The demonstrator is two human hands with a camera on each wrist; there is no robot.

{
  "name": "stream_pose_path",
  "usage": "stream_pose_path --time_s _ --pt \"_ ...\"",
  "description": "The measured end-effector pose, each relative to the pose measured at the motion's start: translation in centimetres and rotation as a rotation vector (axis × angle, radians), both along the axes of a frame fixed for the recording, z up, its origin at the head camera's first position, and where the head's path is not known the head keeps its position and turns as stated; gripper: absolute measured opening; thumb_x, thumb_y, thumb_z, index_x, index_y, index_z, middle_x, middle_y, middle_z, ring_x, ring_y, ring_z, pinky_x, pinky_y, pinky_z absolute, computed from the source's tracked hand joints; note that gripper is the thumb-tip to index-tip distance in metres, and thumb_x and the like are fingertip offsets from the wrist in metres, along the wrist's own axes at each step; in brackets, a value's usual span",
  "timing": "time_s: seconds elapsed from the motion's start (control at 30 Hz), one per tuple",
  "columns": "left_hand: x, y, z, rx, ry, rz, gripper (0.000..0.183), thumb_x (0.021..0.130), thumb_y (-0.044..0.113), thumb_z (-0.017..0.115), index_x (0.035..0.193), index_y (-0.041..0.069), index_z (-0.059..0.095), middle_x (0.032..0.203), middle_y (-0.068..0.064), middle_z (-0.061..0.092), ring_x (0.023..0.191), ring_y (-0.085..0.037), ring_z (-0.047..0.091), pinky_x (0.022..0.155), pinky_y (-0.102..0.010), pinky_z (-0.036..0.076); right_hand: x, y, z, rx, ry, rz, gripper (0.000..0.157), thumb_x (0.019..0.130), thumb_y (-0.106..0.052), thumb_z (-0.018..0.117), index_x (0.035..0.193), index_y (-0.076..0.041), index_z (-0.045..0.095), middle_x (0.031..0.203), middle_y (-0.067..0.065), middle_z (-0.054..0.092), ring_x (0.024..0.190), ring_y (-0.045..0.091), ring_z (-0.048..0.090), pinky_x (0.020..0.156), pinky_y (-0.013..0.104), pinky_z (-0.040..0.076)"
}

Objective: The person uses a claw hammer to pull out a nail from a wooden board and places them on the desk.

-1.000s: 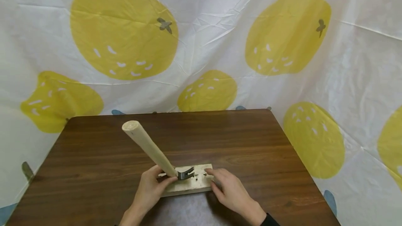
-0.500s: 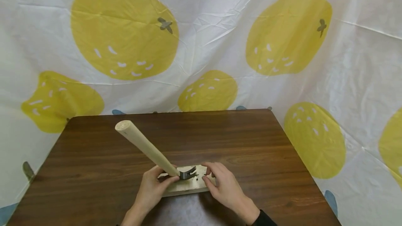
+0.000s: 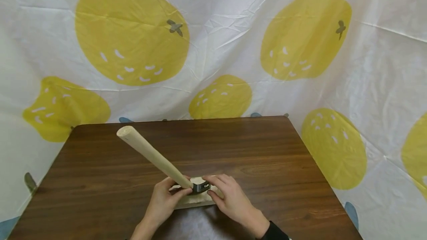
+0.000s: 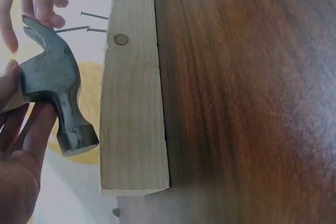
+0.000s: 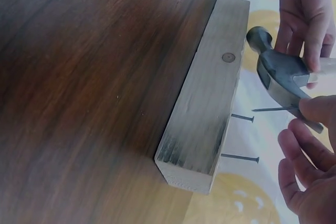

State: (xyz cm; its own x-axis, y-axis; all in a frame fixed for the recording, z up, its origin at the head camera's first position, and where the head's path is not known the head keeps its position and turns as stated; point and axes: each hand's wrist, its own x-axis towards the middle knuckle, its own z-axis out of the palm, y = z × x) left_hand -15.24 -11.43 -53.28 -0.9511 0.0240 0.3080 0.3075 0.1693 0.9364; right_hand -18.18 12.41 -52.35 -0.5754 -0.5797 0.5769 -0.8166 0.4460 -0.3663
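- Black sleeve (image 3: 275, 230) is closest, just behind the right fingers and wrist.
- Left hand (image 3: 165, 197): thumb and fingertips are clamped on the hammer (image 4: 63, 74) right where the handle (image 3: 153, 155) meets the head, so that's a proper grip.
- Right hand (image 3: 230, 197): thumb and index are bunched up at the claw (image 4: 41, 31), other fingers bent. Can't tell if they're actually pinching anything or just touching.
- So the hammer's head sits between both sets of fingers, handle slanting up and away to the left of the left fingertips. Wrist cams show it held clear of the block below.
- There's a loose nail (image 5: 273, 109) sticking out by the right thumb tip, aimed down at the block. Can't tell if the claw or the fingers have it.
- Wood block (image 5: 207, 103) lies flat under both hands' fingers. Two more nails (image 5: 241, 157) stand up out of it below the right fingers, and there's a knot (image 5: 228, 57) in its near side, lower than the fingers.
- Brown table (image 3: 267, 140) spreads out past the fingers.
- White cloth (image 3: 230, 21) with big yellow fruit (image 3: 131, 34) hangs well beyond the fingertips.
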Motion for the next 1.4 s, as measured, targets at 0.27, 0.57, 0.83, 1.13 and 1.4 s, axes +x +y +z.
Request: stream_pose_path --time_s 0.27,0.57,0.83,1.13,1.4 --pt "0.0 0.1 0.1 0.037 -0.042 -0.015 0.028 0.083 0.004 0.084 0.108 0.012 0.075 0.105 -0.002 0.072 0.102 -0.02 0.069 0.082 -0.032 0.06 0.0 -0.3 0.0 0.013 -0.02 0.017 0.044 0.087 -0.001 0.081 0.128 -0.012 0.068 0.114 -0.002 0.073 0.102 0.014 0.067 0.077 0.034 0.053" --pt "0.0 0.3 0.0 0.054 -0.043 -0.014 0.028 0.083 0.002 0.084 0.109 0.011 0.075 0.106 -0.004 0.072 0.101 -0.021 0.069 0.081 -0.032 0.06 0.1 -0.5 0.3 0.012 -0.103 0.044 0.031 0.089 0.007 0.076 0.115 -0.008 0.069 0.107 0.0 0.07 0.096 0.013 0.069 0.081 0.02 0.055" --pt "0.1 0.2 0.1 0.031 -0.069 -0.015 0.029 0.083 0.002 0.084 0.109 0.013 0.075 0.108 -0.008 0.072 0.102 -0.021 0.069 0.082 -0.033 0.06 0.1 -0.6 0.2 -0.002 -0.127 0.037 0.028 0.09 0.009 0.074 0.112 -0.008 0.068 0.106 0.001 0.07 0.097 0.014 0.069 0.081 0.019 0.055" --pt "-0.1 0.4 -0.1 0.034 -0.024 0.0 0.028 0.083 0.001 0.084 0.108 0.011 0.076 0.104 -0.004 0.072 0.099 -0.019 0.069 0.079 -0.033 0.061 -0.3 -0.2 0.5 -0.067 -0.066 0.018 0.026 0.089 0.01 0.075 0.109 -0.006 0.07 0.103 0.001 0.068 0.093 0.012 0.068 0.079 0.02 0.056" --pt "-0.1 0.5 -0.1 0.044 -0.008 0.008 0.028 0.082 0.0 0.084 0.108 0.009 0.075 0.105 -0.009 0.073 0.098 -0.018 0.069 0.078 -0.034 0.061 -0.9 0.9 1.2 -0.128 -0.031 -0.013 0.027 0.089 0.011 0.073 0.11 -0.006 0.07 0.099 0.003 0.068 0.09 0.011 0.065 0.075 0.02 0.055"
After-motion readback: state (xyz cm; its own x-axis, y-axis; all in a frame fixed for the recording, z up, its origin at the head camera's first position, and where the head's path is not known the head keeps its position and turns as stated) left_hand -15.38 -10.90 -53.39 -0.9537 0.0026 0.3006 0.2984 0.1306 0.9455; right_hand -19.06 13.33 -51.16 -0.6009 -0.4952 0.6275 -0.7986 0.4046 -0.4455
